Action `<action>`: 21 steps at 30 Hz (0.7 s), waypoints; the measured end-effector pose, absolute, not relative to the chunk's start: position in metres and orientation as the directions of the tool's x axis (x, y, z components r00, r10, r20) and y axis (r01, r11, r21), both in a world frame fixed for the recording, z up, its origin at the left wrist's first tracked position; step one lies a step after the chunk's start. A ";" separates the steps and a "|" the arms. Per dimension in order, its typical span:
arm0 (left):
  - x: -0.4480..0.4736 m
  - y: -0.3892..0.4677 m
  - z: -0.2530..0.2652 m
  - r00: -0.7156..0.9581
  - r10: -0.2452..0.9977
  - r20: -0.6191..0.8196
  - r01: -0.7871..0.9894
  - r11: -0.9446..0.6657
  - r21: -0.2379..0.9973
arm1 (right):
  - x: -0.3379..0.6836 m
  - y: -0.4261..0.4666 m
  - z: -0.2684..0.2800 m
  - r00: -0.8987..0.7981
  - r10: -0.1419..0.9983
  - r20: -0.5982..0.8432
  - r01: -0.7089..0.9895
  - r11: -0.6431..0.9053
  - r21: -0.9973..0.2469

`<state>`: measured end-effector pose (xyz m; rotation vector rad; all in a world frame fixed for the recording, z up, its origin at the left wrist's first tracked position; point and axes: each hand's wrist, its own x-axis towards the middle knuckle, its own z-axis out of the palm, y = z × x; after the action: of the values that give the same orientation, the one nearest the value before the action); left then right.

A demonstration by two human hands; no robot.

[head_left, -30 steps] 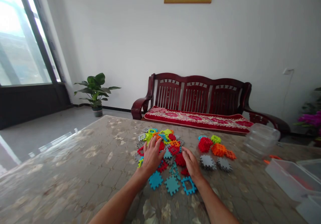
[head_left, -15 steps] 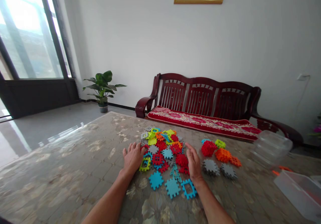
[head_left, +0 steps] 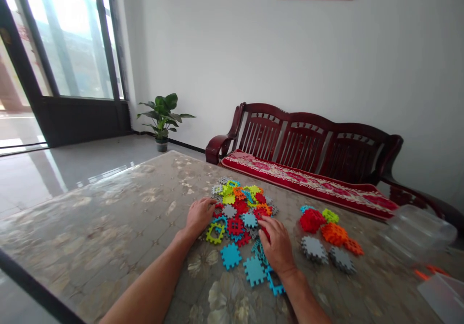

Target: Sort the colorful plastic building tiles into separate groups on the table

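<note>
Plastic puzzle tiles (head_left: 241, 213) lie loose mid-table; my left hand (head_left: 198, 216) rests flat at their nine o'clock, my right hand (head_left: 277, 245) spread at five o'clock, neither gripping. Sorted stacks (head_left: 326, 234) at three o'clock look few; I judge most remain.

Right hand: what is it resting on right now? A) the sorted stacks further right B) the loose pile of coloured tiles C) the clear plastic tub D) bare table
B: the right hand lies palm-down on the loose pile of coloured tiles, apart from the sorted stacks.
</note>
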<state>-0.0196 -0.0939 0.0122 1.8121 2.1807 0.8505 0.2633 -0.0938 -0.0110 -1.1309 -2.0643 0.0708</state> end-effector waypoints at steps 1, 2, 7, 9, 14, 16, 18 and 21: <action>-0.018 -0.095 0.013 -0.241 0.945 0.221 0.840 0.089 0.535 | 0.264 -0.092 -0.012 -0.299 0.746 0.596 0.697 0.597 -0.397; -0.017 -0.097 0.014 -0.244 0.942 0.232 0.836 0.083 0.543 | 0.265 -0.091 -0.014 -0.284 0.750 0.598 0.696 0.590 -0.409; -0.019 -0.103 0.022 -0.254 0.927 0.277 0.795 0.037 0.605 | 0.268 -0.088 -0.016 -0.239 0.762 0.602 0.689 0.570 -0.448; -0.024 -0.104 0.023 -0.162 0.963 0.214 0.765 -0.014 0.644 | 0.268 -0.088 -0.016 -0.231 0.771 0.594 0.689 0.561 -0.459; -0.034 -0.107 0.021 0.101 0.992 0.072 0.733 -0.123 0.669 | 0.267 -0.087 -0.017 -0.216 0.790 0.574 0.685 0.542 -0.488; -0.036 -0.108 0.021 0.128 0.990 0.057 0.749 -0.135 0.649 | 0.267 -0.086 -0.018 -0.212 0.799 0.562 0.682 0.533 -0.501; -0.036 -0.109 0.022 0.153 0.987 0.058 0.777 -0.156 0.609 | 0.267 -0.086 -0.018 -0.208 0.808 0.552 0.676 0.526 -0.515; -0.034 -0.110 0.025 0.191 0.980 0.053 0.812 -0.188 0.552 | 0.266 -0.088 -0.016 -0.201 0.815 0.544 0.670 0.519 -0.530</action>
<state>-0.0336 -0.1101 0.0254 2.0709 1.6782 0.5661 0.2659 -0.0877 -0.0163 -1.2148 -1.9396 0.2229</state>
